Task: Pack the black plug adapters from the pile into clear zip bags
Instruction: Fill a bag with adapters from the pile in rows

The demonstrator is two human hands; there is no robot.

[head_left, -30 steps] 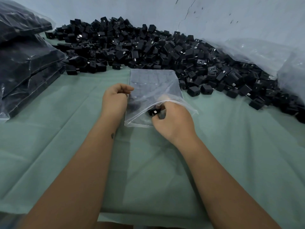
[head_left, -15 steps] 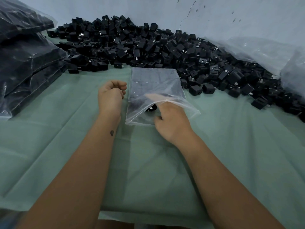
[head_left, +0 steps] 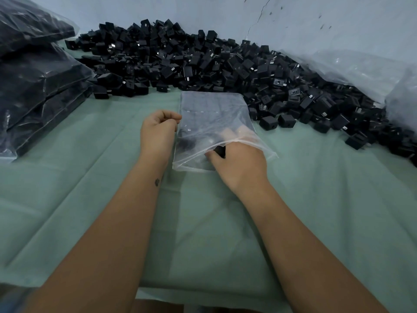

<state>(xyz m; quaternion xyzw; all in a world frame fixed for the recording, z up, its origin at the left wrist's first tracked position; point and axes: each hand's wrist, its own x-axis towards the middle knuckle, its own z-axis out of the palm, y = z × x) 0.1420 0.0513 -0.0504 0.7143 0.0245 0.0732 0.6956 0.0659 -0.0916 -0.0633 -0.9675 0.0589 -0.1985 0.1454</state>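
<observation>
Head view: mid-frame, the left hand pinches the clear zip bag's left edge while the right hand, fingers inside its mouth, seemingly grips a black adapter, below the pile.

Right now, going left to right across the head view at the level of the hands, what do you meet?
Stack of filled bags → left hand, pinching the bag's left edge → clear zip bag → right hand, fingers inside the bag's mouth holding a black adapter → right end of the adapter pile.
</observation>
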